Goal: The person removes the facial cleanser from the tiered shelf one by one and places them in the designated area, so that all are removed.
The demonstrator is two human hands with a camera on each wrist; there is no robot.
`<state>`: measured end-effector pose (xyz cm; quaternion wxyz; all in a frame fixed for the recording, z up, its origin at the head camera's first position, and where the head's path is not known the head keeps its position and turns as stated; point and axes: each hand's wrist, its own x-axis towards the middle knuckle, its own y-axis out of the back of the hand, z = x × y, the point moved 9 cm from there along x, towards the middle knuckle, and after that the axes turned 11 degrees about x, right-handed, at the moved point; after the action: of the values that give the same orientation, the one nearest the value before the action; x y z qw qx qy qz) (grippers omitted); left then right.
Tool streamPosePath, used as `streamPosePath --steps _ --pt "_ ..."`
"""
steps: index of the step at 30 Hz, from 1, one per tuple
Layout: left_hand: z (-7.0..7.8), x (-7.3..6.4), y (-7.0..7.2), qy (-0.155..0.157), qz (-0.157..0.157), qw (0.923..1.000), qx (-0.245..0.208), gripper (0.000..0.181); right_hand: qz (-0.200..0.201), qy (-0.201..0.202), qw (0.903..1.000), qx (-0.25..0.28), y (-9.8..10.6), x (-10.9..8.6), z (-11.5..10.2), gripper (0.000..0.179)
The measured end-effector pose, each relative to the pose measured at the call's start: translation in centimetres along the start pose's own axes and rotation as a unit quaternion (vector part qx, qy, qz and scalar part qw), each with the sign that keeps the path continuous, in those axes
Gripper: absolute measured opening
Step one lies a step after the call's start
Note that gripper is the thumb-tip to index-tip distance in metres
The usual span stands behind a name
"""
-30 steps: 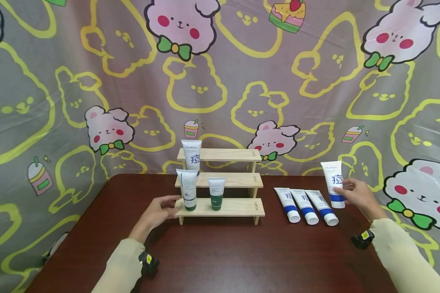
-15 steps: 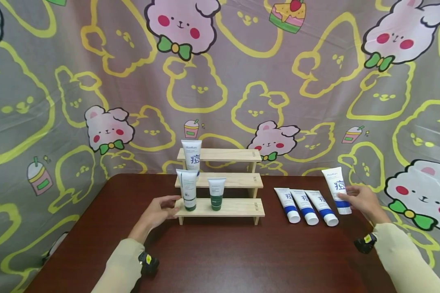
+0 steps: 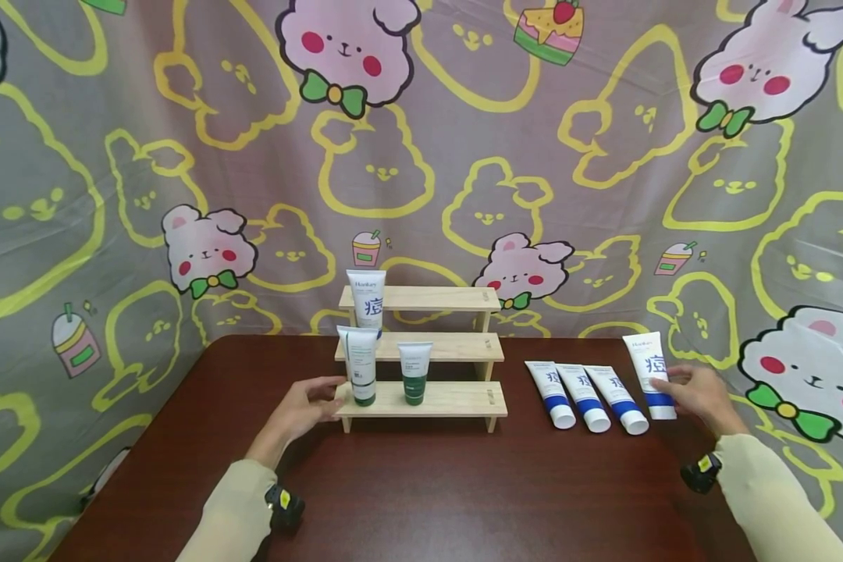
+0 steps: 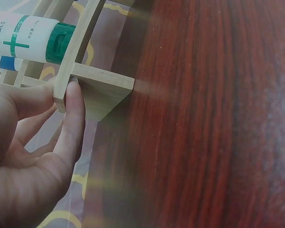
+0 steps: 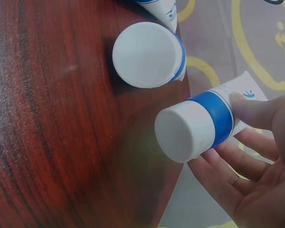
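My left hand (image 3: 307,407) pinches the left end of the lowest step of a three-tier wooden display stand (image 3: 457,398); in the left wrist view, thumb and finger lie on either side of the board (image 4: 69,80). My right hand (image 3: 702,396) holds a white squeeze tube (image 3: 649,375) with a blue band, a little above the table; its white cap (image 5: 180,133) points down. On the lowest step stand a white tube with a green cap (image 3: 361,363) and a smaller white-and-green tube (image 3: 415,375). A blue-and-white tube (image 3: 368,300) stands behind them, its base hidden.
Three matching blue-and-white tubes (image 3: 586,396) lie side by side on the dark red wooden table (image 3: 421,492), left of my right hand. A cartoon-patterned cloth (image 3: 421,172) hangs behind and beside the table.
My right hand has lowered the held tube and moved it slightly right; it tilted midway and is more upright now. My left hand and the stand have stayed still.
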<state>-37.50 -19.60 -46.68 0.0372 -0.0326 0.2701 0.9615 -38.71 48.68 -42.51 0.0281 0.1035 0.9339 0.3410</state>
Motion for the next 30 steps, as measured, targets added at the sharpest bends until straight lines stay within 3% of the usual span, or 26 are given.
streamPosePath --steps 10,30 --pt "0.1 0.0 0.0 -0.005 0.001 1.0000 0.000 0.046 -0.021 -0.012 0.9997 0.000 -0.3 0.3 1.0 0.082" --pt "0.1 0.0 0.0 -0.009 0.000 1.0000 -0.002 0.046 -0.020 -0.017 0.9996 -0.013 -0.6 0.1 1.9 0.077"
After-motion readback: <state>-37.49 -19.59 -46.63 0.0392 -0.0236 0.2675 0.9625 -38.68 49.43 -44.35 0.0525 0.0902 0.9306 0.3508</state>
